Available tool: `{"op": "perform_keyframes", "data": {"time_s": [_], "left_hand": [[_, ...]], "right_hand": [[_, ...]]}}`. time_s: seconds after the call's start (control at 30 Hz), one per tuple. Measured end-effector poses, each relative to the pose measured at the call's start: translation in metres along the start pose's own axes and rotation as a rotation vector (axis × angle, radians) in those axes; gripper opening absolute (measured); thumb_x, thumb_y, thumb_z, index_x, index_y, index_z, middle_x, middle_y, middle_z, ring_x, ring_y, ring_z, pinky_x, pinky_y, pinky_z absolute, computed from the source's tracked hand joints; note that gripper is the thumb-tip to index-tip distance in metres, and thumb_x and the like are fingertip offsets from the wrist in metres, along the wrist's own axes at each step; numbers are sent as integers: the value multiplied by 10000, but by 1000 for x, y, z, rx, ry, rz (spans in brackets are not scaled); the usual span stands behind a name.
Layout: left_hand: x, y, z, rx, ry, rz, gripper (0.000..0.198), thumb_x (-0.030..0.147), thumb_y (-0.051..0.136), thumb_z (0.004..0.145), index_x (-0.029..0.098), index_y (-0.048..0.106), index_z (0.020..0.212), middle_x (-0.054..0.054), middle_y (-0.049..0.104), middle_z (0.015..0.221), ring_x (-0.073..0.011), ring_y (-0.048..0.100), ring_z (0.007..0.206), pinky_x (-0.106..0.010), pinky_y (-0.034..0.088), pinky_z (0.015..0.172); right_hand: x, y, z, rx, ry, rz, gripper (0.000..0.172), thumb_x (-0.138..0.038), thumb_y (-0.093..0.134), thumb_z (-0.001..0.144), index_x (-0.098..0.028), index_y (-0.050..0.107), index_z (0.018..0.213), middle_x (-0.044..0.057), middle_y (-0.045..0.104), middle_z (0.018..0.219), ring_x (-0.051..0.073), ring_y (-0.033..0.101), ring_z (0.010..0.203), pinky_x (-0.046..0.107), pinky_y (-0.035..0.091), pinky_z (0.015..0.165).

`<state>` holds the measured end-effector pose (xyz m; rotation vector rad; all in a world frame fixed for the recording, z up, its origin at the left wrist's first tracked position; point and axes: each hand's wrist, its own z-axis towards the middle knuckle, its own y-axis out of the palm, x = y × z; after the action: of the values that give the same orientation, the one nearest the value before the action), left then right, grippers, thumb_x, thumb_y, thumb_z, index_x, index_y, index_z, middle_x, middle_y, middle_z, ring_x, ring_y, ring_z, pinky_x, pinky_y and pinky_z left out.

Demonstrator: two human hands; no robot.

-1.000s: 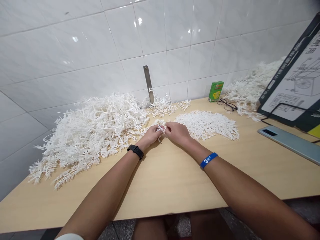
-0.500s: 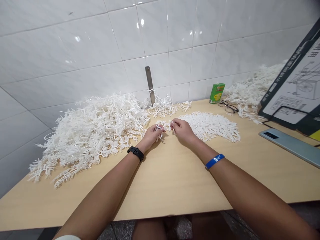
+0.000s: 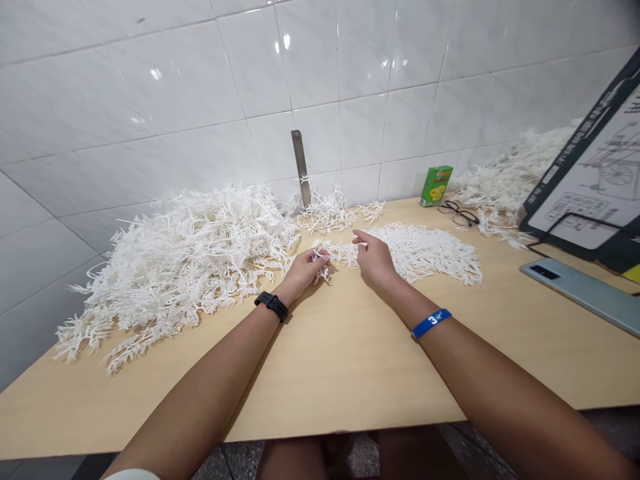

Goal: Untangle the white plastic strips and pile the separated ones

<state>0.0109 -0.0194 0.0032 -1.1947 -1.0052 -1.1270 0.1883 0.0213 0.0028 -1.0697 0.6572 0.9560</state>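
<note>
A steel strip [image 3: 301, 167] stands against the tiled wall, and we place everything from it. Left of the strip, a big heap [image 3: 190, 253] of white plastic sprigs spreads over the table [image 3: 325, 380]. A small clump [image 3: 327, 213] tangles at the strip's foot. Right of the strip lies a flat pile [image 3: 430, 253] of short white bits. Farther right are a green box [image 3: 436, 185], glasses [image 3: 457, 213], a second heap [image 3: 505, 177], a printed carton [image 3: 595, 180] and a phone [image 3: 583, 290].

Below the strip, our left hand [image 3: 305, 267] pinches one sprig [image 3: 323, 257] low over the table, crowded by the big heap's edge. Our right hand [image 3: 375, 257], below and right of the strip, is loosely open with the forefinger out, over the flat pile's left edge.

Our fingers cover most of the sprig, so its shape is hard to make out. The carton hides part of the second heap, and the frame edge cuts off both carton and phone. The box's print is too small to read.

The sprigs are thin and branching, the table is pale matte wood, and the tiles are glossy.
</note>
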Motion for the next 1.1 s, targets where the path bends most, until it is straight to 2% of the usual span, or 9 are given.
{"op": "perform_keyframes", "data": {"time_s": [0.07, 0.13, 0.27, 0.4, 0.5, 0.63, 0.8, 1.0, 1.1], "left_hand": [[1, 1, -1, 1, 7, 1, 230, 375, 674, 766, 164, 627, 846, -28, 632, 752, -75, 449, 517, -236, 325, 475], [1, 1, -1, -2, 7, 6, 225, 361, 677, 764, 163, 628, 860, -24, 629, 735, -74, 443, 508, -236, 326, 476], [-3, -1, 1, 0, 23, 23, 245, 382, 685, 763, 173, 631, 879, 7, 571, 639, -77, 430, 483, -236, 318, 467], [-6, -2, 2, 4, 33, 61, 267, 417, 676, 768, 180, 634, 882, 37, 490, 553, -87, 417, 466, -235, 304, 453], [-4, -1, 1, -1, 60, 114, 279, 427, 675, 766, 176, 634, 880, 34, 504, 576, -91, 426, 496, -235, 321, 478], [0, 1, -1, 11, 118, 225, 309, 462, 662, 764, 162, 637, 836, 7, 571, 661, -108, 472, 580, -247, 366, 549], [2, 3, -2, 42, 101, 251, 271, 428, 639, 761, 159, 619, 788, -10, 598, 702, -128, 517, 630, -253, 392, 583], [6, 3, -4, 3, 17, 209, 298, 451, 645, 749, 156, 647, 783, 22, 515, 594, -98, 429, 532, -236, 321, 516], [6, 3, -3, -4, 15, 177, 332, 472, 677, 727, 145, 675, 788, 3, 561, 647, -95, 438, 569, -226, 314, 521]], "right_hand": [[-3, 0, -1, 34, -55, -16, 441, -130, 409, 833, -172, 644, 1205, 99, 670, 1144, 188, 613, 871, 297, 450, 775], [-8, 1, -5, 16, -104, -3, 349, -174, 420, 858, -163, 690, 1080, 92, 693, 1064, 193, 612, 882, 293, 443, 776], [-18, 4, -13, -203, -150, 77, 300, -350, 470, 895, -172, 703, 830, 43, 705, 815, 169, 598, 758, 265, 418, 681], [-20, 7, -16, -340, -169, 81, 274, -433, 621, 806, -185, 719, 869, 23, 706, 817, 152, 587, 716, 251, 406, 652], [-17, 9, -14, -318, -179, 49, 225, -366, 637, 795, -190, 727, 902, 23, 714, 833, 147, 590, 712, 250, 409, 656], [-13, 10, -11, -295, -178, 37, 183, -247, 565, 822, -189, 737, 839, 26, 730, 815, 151, 618, 744, 249, 416, 677], [-11, 9, -12, -233, -151, 21, 215, -293, 554, 825, -192, 731, 758, 12, 722, 759, 151, 609, 712, 248, 388, 632], [-9, 8, -11, -183, -110, -29, 280, -342, 534, 832, -185, 689, 660, 12, 674, 666, 152, 570, 669, 255, 359, 606], [-9, 8, -10, -195, -133, -12, 256, -324, 534, 827, -188, 694, 680, 9, 686, 701, 150, 574, 687, 254, 370, 634]]}}
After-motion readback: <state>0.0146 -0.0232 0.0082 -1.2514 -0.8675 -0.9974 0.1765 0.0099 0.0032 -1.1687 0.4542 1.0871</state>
